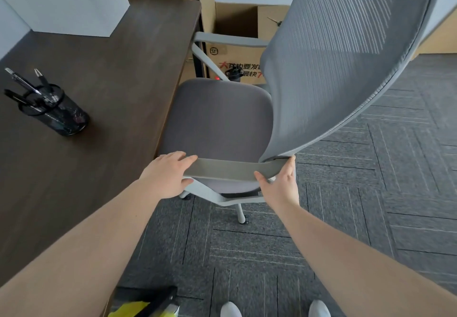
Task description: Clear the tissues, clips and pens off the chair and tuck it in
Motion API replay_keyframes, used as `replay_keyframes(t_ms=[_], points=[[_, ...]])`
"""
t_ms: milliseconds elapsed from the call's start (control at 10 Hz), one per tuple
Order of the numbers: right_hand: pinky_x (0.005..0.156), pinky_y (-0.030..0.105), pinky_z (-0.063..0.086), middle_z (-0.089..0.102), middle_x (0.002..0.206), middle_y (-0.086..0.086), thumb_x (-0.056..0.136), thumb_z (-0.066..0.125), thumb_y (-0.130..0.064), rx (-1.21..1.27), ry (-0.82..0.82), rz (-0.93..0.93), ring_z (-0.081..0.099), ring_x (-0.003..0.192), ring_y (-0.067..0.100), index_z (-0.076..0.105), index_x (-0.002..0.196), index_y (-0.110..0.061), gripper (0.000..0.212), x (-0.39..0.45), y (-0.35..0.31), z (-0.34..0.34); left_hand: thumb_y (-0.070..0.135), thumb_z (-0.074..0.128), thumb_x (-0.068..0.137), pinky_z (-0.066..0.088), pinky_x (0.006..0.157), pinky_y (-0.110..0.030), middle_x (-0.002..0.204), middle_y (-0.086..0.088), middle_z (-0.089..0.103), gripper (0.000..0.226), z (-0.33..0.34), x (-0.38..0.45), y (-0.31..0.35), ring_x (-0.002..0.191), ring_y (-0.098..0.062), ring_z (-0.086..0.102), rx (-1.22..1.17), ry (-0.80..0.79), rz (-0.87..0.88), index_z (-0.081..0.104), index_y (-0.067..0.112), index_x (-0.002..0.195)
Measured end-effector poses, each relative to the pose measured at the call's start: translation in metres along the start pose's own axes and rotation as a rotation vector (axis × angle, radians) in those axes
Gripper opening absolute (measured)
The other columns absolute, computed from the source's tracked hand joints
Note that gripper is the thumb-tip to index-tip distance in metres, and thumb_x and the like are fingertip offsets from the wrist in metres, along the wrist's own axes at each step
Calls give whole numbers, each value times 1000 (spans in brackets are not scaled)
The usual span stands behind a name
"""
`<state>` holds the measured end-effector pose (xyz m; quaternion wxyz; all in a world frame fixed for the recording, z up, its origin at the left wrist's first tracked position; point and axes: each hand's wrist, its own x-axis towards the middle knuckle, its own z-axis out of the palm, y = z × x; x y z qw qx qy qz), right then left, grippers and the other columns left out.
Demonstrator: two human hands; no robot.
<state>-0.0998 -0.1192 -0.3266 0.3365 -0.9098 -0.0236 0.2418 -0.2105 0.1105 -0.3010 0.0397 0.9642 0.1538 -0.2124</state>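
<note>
The grey office chair (pixel 217 124) stands sideways beside the dark wooden desk (pixel 118 74), its seat bare and partly under the desk's edge. Its mesh backrest (pixel 341 57) rises to the right. The near armrest (pixel 222 168) runs across in front of me. My left hand (pixel 165 173) grips the armrest's left end, and my right hand (pixel 279 183) grips its right end, by the backrest. A black mesh pen cup (pixel 59 111) with several pens stands on the desk at the left. No tissues or clips are in view.
Cardboard boxes (pixel 235 45) stand behind the chair beyond the desk's end. A white block (pixel 69 0) sits at the desk's far corner. Grey carpet tiles (pixel 371 193) cover the floor. A yellow and black object (pixel 146 304) lies by my feet at the bottom.
</note>
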Motion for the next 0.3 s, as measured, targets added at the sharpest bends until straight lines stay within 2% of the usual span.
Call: replay_keyframes(t_ms=[100,200,300], points=[[94,46,51,17,161,-2,92,54,-45,10,-61,15,44,133,26,-7,153,-25,89,-1,5,-15,44,45,95,30,113,-40,155,-3,28,63,-4,-2,10,142,-25,29,-20,7,8,19,27,150],[79,39,54,37,150,-1,95,51,-40,-36,-170,72,61,107,25,11,152,-22,72,-14,4,-42,45,44,95,27,115,-39,155,-4,28,62,-7,-2,18,143,-23,27,-45,25,12,20,26,150],[95,40,47,55,136,-5,93,56,-37,-14,-237,65,60,110,19,43,141,-23,51,-29,14,-90,45,42,96,24,116,-39,156,-4,27,61,-7,2,23,145,-22,23,-62,20,30,21,26,150]])
